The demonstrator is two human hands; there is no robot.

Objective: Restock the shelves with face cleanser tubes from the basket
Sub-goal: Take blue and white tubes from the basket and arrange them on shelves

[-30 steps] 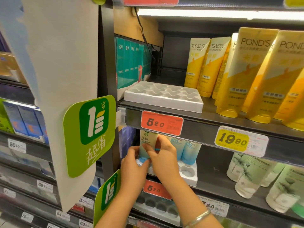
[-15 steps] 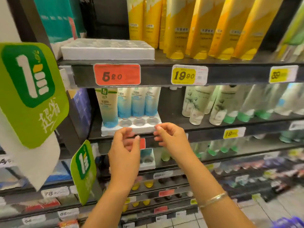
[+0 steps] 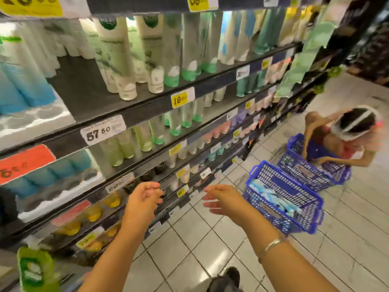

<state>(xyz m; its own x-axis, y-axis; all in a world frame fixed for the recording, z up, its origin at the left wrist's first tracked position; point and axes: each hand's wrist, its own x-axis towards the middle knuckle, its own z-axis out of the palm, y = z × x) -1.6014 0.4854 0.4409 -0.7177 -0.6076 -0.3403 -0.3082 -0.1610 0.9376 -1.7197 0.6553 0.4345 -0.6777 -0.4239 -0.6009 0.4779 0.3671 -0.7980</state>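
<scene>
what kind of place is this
Most likely a supermarket or drugstore personal-care aisle: long shelves packed with cleanser tubes, price tags along the shelf edges, and blue shopping baskets on the tiled floor.

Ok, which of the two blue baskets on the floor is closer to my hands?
The nearer basket, holding blue tubes; the other basket sits beyond it.

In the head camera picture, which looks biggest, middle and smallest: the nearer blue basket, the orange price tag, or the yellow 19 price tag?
1. Nearer blue basket, biggest by far.
2. Orange price tag; it sits close to the camera, which makes it look bigger.
3. Yellow 19 price tag, smallest; it hangs farther away, so the two tags' true sizes may be alike.
</scene>
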